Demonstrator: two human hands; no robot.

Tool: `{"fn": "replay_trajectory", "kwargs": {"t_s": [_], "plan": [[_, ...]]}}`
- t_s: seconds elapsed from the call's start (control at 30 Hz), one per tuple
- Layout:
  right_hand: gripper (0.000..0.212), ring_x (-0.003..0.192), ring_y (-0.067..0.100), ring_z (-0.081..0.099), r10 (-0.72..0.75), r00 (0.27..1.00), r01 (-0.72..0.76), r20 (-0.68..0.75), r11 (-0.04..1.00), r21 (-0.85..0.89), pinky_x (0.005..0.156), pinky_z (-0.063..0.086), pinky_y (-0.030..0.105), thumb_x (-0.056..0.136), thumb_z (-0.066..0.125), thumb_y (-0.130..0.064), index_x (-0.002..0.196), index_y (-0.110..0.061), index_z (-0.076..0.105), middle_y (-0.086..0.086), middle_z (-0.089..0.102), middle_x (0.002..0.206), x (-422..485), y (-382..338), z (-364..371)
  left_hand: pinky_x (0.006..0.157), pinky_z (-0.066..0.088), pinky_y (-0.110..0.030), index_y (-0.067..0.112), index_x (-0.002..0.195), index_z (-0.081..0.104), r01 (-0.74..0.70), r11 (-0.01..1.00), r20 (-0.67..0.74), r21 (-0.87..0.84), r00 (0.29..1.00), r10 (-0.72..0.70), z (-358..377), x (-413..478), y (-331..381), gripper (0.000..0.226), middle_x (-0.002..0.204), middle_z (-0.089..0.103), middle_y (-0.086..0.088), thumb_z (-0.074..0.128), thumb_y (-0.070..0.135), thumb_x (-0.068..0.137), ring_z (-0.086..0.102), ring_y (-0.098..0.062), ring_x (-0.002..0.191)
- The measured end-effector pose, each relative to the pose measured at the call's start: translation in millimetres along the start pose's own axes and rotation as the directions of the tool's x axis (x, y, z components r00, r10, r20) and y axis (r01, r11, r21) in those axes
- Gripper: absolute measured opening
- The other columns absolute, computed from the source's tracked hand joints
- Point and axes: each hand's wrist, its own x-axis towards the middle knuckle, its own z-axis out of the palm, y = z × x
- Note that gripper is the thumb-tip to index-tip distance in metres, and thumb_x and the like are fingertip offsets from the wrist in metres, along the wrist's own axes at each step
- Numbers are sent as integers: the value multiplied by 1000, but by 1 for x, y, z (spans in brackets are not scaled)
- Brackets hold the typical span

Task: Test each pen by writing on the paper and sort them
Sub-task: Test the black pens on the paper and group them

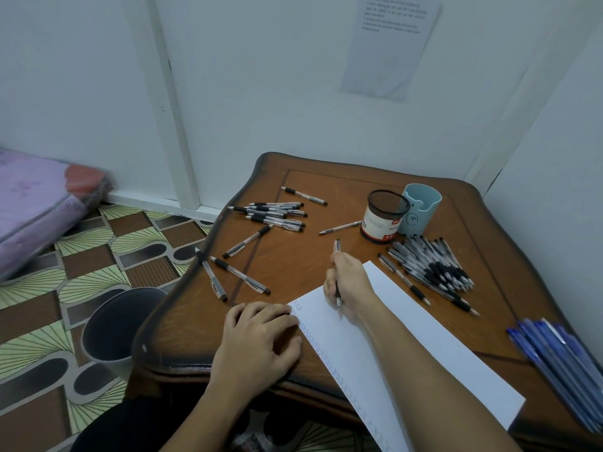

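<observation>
Pens (275, 213) lie loose on the table (326, 187), more wait piled (434, 265), while the right hand (349, 282) grips a pen (337, 275) on the paper (408, 337) and the left hand (261, 337) lies flat, holding nothing.

My head-camera view is dim, with a cool bluish-grey cast and flat, even light. Shadows are soft; a faint one lies under my right forearm on the paper (408, 347). Wide-angle distortion bows the wooden table (326, 256) edge and wall lines. The blue pens (561, 360) at the right edge and the wall notice (391, 44) are blurred.
</observation>
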Motion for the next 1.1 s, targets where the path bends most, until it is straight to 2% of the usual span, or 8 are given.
{"fn": "replay_trajectory", "kwargs": {"t_s": [0.2,0.3,0.43,0.57,0.63,0.73,0.93,1.1], "plan": [[22,44,13,40,39,998,-41,-39,996,-75,43,35,27,104,39,-22,105,-12,58,3,50,56,4,-10,-6,94,42,-44,42,95,70,0,1000,-1,1,1000,0,-1,0,0,26,109,63,27,51,54,81,55,-3,105],[22,57,13,45,-75,997,68,-12,955,-288,50,36,28,105,41,-23,114,-19,61,3,51,73,9,-21,-32,95,42,-43,43,95,70,7,1000,-4,5,1000,-7,-1,0,1,26,109,63,27,51,54,80,53,-1,105],[23,89,25,58,-353,935,155,-21,462,-873,71,44,34,94,52,-10,112,-14,66,7,63,97,32,-29,-89,95,42,-42,42,93,69,8,1000,-14,3,1000,-8,-1,1,2,26,108,63,27,52,53,79,52,0,104],[35,111,29,59,-322,945,-42,-57,52,-998,89,52,42,98,52,-19,132,-21,55,10,61,123,41,-29,-119,95,42,-42,42,94,69,5,1000,-20,5,1000,-5,0,0,2,25,107,63,27,52,53,79,51,1,104],[38,115,29,56,-321,945,-76,-60,-39,-996,91,50,40,100,51,-21,137,-22,52,10,58,128,38,-29,-117,96,41,-42,42,94,68,4,1000,-16,8,1000,-4,0,0,1,25,108,62,28,52,53,79,50,1,105],[33,116,26,52,-416,909,-10,1,-24,-1000,90,46,36,101,49,-25,133,-19,56,10,56,126,32,-29,-96,97,40,-43,42,96,69,5,1000,-11,3,1000,-5,0,0,1,26,109,62,27,52,53,80,51,0,106],[20,104,5,56,-198,916,399,348,531,-747,93,44,27,94,65,-30,111,-23,73,-8,68,114,14,-15,-3,94,45,-43,36,94,73,-4,1000,-38,-1,999,4,-1,-1,0,27,102,64,20,56,51,79,57,-7,99],[33,103,12,54,-172,879,470,444,464,-751,93,44,38,80,72,-55,104,-33,74,-13,60,100,14,1,45,81,45,-33,30,94,74,-29,1000,-76,11,997,29,-1,-2,-2,27,88,57,13,61,49,79,50,-11,85]]}}
